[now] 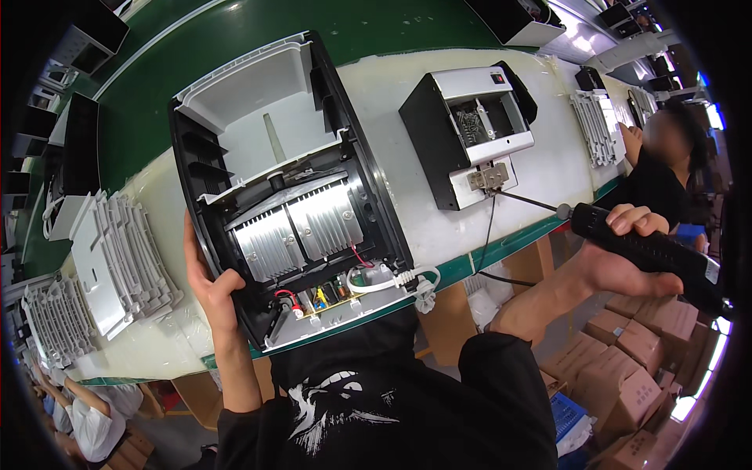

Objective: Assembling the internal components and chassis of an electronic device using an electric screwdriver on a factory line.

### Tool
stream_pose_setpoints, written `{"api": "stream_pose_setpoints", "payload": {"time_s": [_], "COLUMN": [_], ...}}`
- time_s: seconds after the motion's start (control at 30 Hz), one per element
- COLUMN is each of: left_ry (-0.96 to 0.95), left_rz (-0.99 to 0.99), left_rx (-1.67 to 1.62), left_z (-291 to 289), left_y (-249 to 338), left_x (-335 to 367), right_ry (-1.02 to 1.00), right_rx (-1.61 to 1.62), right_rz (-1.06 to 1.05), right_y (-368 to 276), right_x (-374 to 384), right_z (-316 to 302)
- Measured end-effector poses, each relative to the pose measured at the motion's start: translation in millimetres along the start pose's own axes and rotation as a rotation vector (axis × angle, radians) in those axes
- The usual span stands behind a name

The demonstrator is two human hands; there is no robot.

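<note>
In front of me a black and white appliance housing (270, 125) lies open on the bench. Inside it sit two silver finned heat sinks (301, 227), a small circuit board (333, 301) with red wires, and a coiled white power cord (380, 283). My left hand (211, 286) grips the housing's left edge, thumb bent against its side. Out to the right, my right hand (627, 251) is wrapped round a black electric screwdriver (607, 227). The screwdriver's long bit reaches the metal outlet of a screw feeder (439, 125), whose tray holds loose screws.
White slotted panels (125, 251) are stacked at the left, with more panels (599, 129) at the far right. Beyond the bench runs a green conveyor (392, 27) carrying other housings. A co-worker (666, 164) sits at the right; cardboard boxes (619, 376) are piled below.
</note>
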State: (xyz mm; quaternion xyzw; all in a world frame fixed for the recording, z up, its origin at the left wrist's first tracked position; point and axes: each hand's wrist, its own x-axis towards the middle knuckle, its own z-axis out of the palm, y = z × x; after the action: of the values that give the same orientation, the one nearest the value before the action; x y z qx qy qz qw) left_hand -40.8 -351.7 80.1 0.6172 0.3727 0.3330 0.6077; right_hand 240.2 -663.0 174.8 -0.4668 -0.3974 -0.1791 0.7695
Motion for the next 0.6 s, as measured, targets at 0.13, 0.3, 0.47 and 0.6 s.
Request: {"api": "stream_pose_setpoints", "payload": {"time_s": [0.13,0.3,0.47,0.6], "left_ry": [0.018,0.015,0.002,-0.022], "left_rz": [0.052,0.072,0.068,0.051], "left_rx": [-0.018,-0.004,0.009,-0.014], "left_z": [0,-1,-3,-2], "left_y": [-3,-1,1,4], "left_x": [2,1,2,0], "right_ry": [-0.074,-0.210,-0.230,-0.170], "right_rx": [0.047,0.036,-0.070,-0.259], "right_rz": [0.005,0.178,0.360,0.430], "right_y": [3,6,52,83], "right_x": [-7,12,48,54], "right_z": [8,17,59,85]}}
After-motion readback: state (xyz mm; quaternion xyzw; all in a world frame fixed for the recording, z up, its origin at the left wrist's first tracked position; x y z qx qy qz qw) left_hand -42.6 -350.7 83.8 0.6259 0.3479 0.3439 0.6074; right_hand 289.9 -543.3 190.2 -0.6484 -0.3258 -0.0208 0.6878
